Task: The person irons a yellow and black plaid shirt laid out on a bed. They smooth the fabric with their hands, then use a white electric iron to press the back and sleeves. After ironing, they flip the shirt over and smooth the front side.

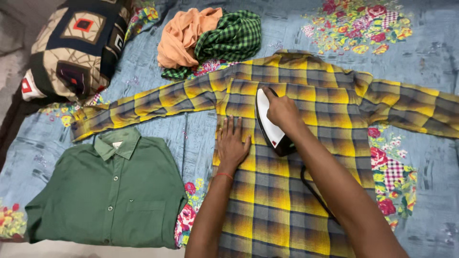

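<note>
A yellow and grey checked shirt (pixel 315 100) lies spread flat, back up, with both sleeves stretched out to the sides. My right hand (pixel 282 111) grips the handle of a black and white iron (pixel 267 124) that rests on the shirt's upper back. A black cord (pixel 313 191) runs from the iron down along my right arm. My left hand (pixel 232 143) lies flat with fingers apart on the shirt's left side, just beside the iron.
A folded green shirt (pixel 112 191) lies at the lower left. An orange cloth (pixel 184 36) and a green checked cloth (pixel 232 36) are heaped at the top. A patterned pillow (pixel 71 48) sits at the upper left. All rest on a blue floral bedsheet (pixel 191 138).
</note>
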